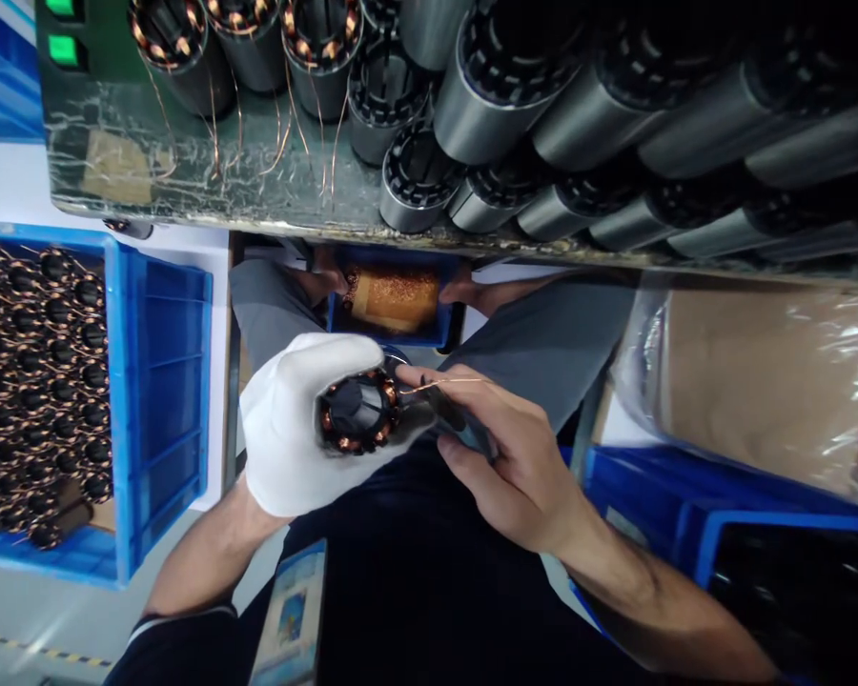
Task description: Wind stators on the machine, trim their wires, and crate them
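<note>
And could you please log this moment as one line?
left hand: gloved, holding copper-wound core | right hand: bare, holding dark tool beside copper wire | left side: blue bin holding wound cores

We wear a white glove on our left hand, at nine o'clock; our right hand is bare. Our dark short-sleeved shirt has white edging on its left sleeve, a printed rectangular badge at seven; grey shorts spread towards one.
</note>
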A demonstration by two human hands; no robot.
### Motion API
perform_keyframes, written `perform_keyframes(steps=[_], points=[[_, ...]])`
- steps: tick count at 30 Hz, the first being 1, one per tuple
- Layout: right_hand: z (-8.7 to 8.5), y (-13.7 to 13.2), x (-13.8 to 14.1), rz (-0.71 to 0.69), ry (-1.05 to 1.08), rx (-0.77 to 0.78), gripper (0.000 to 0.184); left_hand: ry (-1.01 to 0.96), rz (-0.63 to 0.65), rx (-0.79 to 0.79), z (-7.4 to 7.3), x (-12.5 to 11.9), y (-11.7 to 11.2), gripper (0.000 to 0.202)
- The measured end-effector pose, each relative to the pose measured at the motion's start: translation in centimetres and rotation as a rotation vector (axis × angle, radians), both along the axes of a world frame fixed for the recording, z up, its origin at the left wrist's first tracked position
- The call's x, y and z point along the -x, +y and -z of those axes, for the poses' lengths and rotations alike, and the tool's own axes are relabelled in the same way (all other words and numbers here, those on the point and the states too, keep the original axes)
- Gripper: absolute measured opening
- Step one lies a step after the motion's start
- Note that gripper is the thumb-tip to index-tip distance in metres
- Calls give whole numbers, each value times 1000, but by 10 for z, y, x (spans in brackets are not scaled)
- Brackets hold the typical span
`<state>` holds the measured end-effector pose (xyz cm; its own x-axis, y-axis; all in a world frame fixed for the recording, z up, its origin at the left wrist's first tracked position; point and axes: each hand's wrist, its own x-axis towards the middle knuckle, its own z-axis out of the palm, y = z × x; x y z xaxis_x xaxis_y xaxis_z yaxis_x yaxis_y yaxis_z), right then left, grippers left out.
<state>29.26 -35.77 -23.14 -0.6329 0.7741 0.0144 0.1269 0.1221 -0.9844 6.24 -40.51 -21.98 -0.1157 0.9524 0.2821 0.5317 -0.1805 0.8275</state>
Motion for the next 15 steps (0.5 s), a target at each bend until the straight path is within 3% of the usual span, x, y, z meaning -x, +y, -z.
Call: perform_keyframes(steps=[6,9,11,13,15], points=[[-3,-8,-1,30,-37,3,63,26,-14,-7,-5,-3,-2,69],[1,-2,4,43,-71,-1,43,100,-22,32,-3,-1,-3,59],[11,8,9,58,-116,38,30,248,-72,40,3,2,-2,50],[26,19,14,60,-157,162,25,422,-151,29,13,5,0,47],[43,29,19,20,-138,399,28,489,-187,33,25,7,3,50]])
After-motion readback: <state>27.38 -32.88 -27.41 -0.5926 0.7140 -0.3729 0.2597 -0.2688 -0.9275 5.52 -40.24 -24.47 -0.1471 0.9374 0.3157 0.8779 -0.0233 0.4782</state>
